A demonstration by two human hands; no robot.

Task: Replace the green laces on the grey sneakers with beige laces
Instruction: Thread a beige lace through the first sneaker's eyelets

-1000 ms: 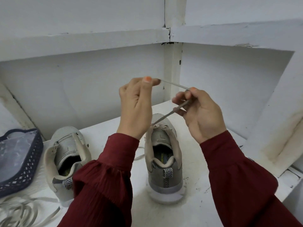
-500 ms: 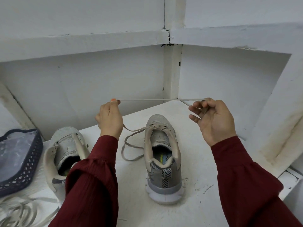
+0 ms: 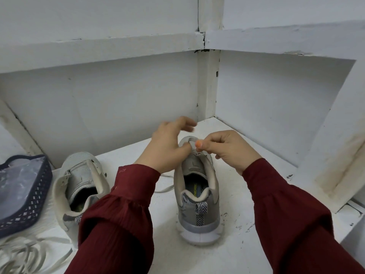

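Head view: The work sits on a white shelf [image 3: 164, 224] boxed into a corner. The back wall [image 3: 118, 105] and the right wall [image 3: 276, 105] meet at a corner post [image 3: 207, 86], and an upper ledge [image 3: 98, 50] runs overhead. A strip of white surface lies between the laced sneaker [image 3: 197, 210] and the right wall. More surface runs from its toe back to the corner.

That sneaker stands upright, heel toward the camera and toe toward the corner, so its long axis runs near to far. The second grey sneaker [image 3: 79, 184] stands well to its left, heel also near and its toe angled slightly leftward.

Both hands meet over the front eyelets of the laced sneaker. The right hand [image 3: 227, 149] has curled fingers and pinches the beige lace [image 3: 165, 189] there. A slack loop of the lace trails on the shelf left of the shoe. The left hand [image 3: 167, 147] is blurred, its fingers spread, its thumb down beside the right thumb. Whether it holds anything cannot be told.

A navy basket [image 3: 39, 194] sits at the left edge, near the second sneaker, with a heap of pale laces [image 3: 23, 254] in front of it.
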